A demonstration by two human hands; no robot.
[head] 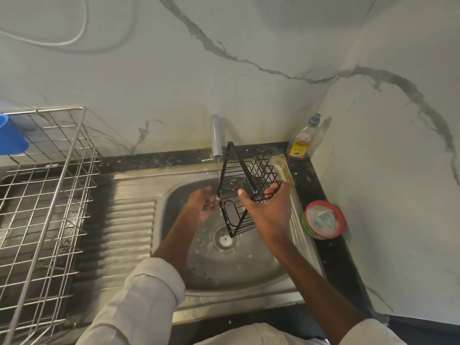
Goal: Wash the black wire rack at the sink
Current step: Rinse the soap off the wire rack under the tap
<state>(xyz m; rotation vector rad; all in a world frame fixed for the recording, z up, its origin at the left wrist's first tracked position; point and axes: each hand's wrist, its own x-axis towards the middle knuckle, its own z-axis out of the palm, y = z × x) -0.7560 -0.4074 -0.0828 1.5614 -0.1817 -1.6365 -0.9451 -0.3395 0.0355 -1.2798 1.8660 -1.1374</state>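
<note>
You had the steel sink (129, 220) set into a black speckled counter (331, 247) in a corner of white marble-look wall (224, 95) with grey veins. Left of the sink stood a silver wire dish rack (49, 195) with a blue cup (11, 138) at its far corner. Right of the sink sat a red-rimmed tub (323, 219), behind it a dish soap bottle (300, 143). A white cord (74, 33) looped high on the wall

I hold the rack (245, 181) over the sink (239, 265) under the tap (217, 138); drainer (42, 195) left, bottle (301, 140) behind right
</note>
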